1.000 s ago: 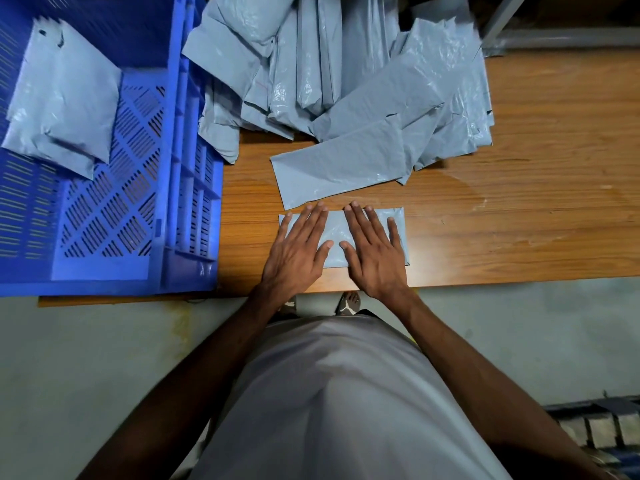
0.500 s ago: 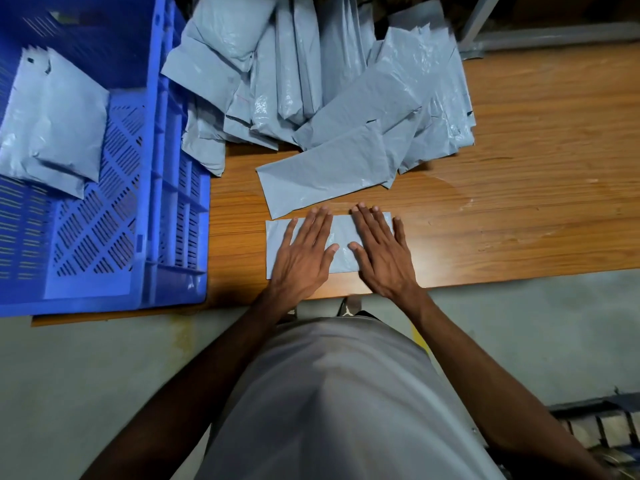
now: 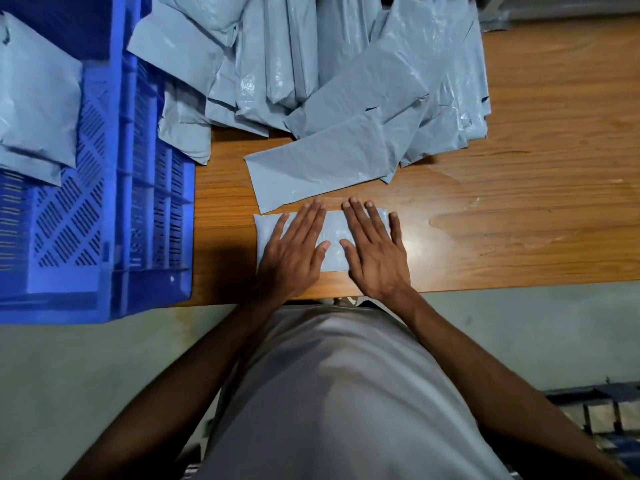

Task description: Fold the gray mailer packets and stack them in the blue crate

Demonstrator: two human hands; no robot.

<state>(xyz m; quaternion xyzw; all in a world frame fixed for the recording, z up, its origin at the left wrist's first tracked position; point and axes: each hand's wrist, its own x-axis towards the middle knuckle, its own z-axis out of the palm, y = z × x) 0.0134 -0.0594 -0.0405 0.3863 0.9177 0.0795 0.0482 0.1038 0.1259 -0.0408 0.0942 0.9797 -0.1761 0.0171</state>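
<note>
Item: folded gray mailer packet (image 3: 332,242), flat on the wooden table (image 3: 519,220) near its front edge, just right of the blue crate (image 3: 114,202).
Hands: left hand (image 3: 294,251) and right hand (image 3: 375,251) lie side by side on it, fingers straight and slightly spread, pressing.
Step, as judged: creasing the fold.
Next calls for: lifting the packet leftward onto the folded packets (image 3: 34,98) in the crate.
Stock: unfolded mailers (image 3: 346,98) heaped behind.
</note>
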